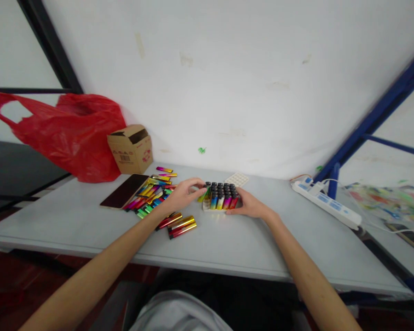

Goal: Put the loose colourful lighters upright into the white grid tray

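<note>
Rows of shiny multicoloured lighters with black tops stand upright in a white tray. My right hand is closed around the tray's right end, thumb along the front. At the tray's left end my left hand pinches a green-yellow lighter by its black top; the lighter tilts slightly, its lower end hidden behind the front edge. A heap of loose lighters lies left of my left hand. Nearer the table's front lie a few more, among them a gold lighter.
A dark flat phone-like slab lies beside the heap. Behind it stand an open cardboard box and a red plastic bag. A white holed tray insert rests by the wall. A power strip with cables lies at the right.
</note>
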`<state>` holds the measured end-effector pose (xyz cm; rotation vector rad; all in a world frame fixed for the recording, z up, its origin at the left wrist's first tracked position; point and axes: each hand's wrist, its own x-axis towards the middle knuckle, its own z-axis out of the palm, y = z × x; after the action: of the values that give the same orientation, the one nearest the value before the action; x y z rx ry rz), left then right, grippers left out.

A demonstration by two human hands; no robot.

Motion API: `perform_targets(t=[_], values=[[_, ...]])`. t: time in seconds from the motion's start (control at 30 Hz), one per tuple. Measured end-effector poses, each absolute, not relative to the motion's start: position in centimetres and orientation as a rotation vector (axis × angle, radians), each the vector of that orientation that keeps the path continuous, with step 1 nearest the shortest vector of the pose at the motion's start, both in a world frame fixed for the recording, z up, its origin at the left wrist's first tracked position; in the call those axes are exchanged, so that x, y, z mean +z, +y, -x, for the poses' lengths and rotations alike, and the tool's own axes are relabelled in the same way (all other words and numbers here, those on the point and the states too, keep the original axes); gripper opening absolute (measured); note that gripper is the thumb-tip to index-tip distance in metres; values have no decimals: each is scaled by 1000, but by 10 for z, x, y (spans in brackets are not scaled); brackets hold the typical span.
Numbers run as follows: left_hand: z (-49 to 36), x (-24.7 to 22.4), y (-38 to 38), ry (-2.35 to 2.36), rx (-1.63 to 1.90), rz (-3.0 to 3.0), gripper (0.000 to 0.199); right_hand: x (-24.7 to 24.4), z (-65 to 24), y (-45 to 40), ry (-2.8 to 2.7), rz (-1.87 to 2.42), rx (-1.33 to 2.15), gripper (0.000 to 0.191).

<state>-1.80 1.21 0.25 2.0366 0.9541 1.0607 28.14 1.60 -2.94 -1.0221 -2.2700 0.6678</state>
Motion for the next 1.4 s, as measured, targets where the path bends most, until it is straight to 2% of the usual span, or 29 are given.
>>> perform_targets(t=[0.67,0.8,0.93,1.07,1.2,1.4], values=[[24,-7,20,1041,884,-2340,30,-25,-280,13,-2271,1039,671,82],[27,-2,19,1095,878,-2342,34,-27,-280,14,-2269,1045,675,83],[42,8,25,1315,892,-2450,37,-28,-281,15,-2261,1046,685,80],[76,11,40,1742,840,-2598,32,-29,-281,16,-2270,1045,690,80],[112,4,56,2081,681,-2555,42,-29,-281,16,-2274,1053,687,80],[130,-10,67,2096,328,-2390,48,-30,-281,17,-2279,1033,682,82]])
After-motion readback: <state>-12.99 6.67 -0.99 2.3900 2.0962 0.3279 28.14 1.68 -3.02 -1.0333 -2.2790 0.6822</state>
